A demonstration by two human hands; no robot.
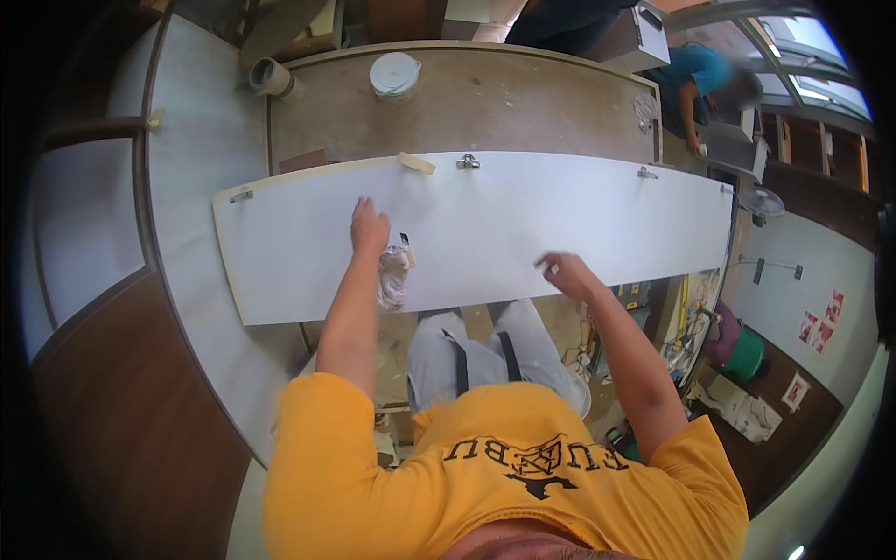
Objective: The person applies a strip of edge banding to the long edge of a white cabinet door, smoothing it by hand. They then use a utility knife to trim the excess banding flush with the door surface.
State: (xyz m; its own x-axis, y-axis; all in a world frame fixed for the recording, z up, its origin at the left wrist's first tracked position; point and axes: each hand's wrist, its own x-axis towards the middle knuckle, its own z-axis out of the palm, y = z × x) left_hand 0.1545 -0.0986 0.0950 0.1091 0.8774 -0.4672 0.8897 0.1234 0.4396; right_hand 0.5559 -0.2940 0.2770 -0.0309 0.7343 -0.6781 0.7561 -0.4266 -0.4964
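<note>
A long white panel (495, 233) lies across in front of me, with several metal hinges (468, 161) along its far edge and a curled beige strip (416, 163) beside them. My left hand (370, 224) is over the panel left of center, fingers extended and slightly apart. Just to its lower right sit a crumpled, stained cloth (393, 280) and a small black-tipped flat tool (406, 243). My right hand (562, 273) hovers over the near right part of the panel, fingers loosely bent and apart, with nothing visible in it.
Behind the panel is a worn bench (504, 103) with a white bucket (394, 73) and a tube-like container (269, 75). A person in teal (695, 70) works at the back right. Cabinet boards (196, 187) flank the left; tools (607, 317) and a green bin (742, 350) are lower right.
</note>
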